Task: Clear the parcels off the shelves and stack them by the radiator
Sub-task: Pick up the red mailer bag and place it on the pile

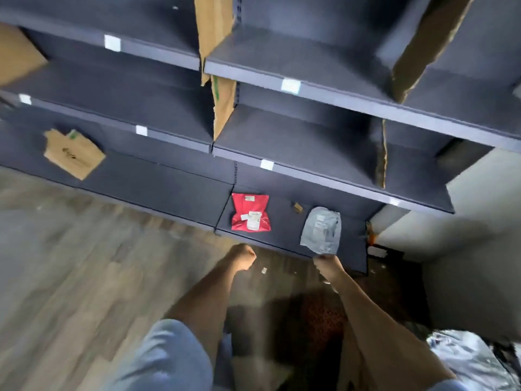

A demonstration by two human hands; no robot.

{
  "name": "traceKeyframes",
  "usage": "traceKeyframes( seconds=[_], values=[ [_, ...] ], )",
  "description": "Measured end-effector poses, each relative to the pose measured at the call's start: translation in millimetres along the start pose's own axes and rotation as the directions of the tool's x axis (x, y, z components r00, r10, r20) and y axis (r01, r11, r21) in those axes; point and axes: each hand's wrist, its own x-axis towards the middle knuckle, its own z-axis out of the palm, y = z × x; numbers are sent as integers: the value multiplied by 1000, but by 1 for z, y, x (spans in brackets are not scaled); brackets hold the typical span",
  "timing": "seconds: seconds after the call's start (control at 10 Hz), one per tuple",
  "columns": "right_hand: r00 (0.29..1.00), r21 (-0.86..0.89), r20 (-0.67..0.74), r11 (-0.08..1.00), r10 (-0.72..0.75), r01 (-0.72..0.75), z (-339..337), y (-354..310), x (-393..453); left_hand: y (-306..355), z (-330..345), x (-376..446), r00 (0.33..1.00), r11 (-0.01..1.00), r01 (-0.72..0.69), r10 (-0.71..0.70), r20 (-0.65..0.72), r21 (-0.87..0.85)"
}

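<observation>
A red parcel (pixel 250 212) with white labels lies flat on the bottom shelf (pixel 282 238) of the dark shelving. Right of it lies a grey plastic mailer (pixel 321 230), hanging over the shelf's front edge. My right hand (pixel 328 263) pinches the mailer's near edge. My left hand (pixel 244 256) is a closed fist just in front of the shelf edge, below the red parcel, and holds nothing. A brown cardboard parcel (pixel 74 155) lies on the bottom shelf at the left. The radiator is not in view.
Cardboard sheets (pixel 214 32) stand as dividers between the shelf bays, another one (pixel 423 49) at the upper right. A silvery bag (pixel 473 359) sits at the lower right. Wood-look floor (pixel 70 263) spreads to the left; a grey wall (pixel 465 221) stands at the right.
</observation>
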Motion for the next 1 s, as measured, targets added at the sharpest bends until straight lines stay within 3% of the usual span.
traceKeyframes(
  seconds=[0.2,0.3,0.5,0.6,0.7,0.8,0.9,1.0],
  values=[
    [990,-71,134,996,-43,52,121,-102,62,-47,-93,88,992,947,109,-125,-33,-302],
    [972,-274,229,954,-58,122,179,-120,99,-75,-115,136,976,903,209,-216,25,-376],
    [952,-629,305,755,17,188,236,-87,155,-125,-88,224,941,796,332,-314,123,-507],
    [940,-690,337,695,59,203,256,-75,186,-141,-58,269,942,800,324,-320,97,-505],
    [953,-636,295,758,63,146,281,-71,232,-156,-26,330,944,798,317,-319,87,-512],
    [976,-496,181,868,124,-18,308,-44,320,-174,2,401,965,858,242,-261,21,-453],
    [981,-532,183,845,58,49,333,-20,406,-193,23,487,978,944,151,-185,-91,-294],
    [987,-384,141,923,82,-21,352,1,484,-198,40,576,958,968,91,-149,-244,-235]
  ],
)
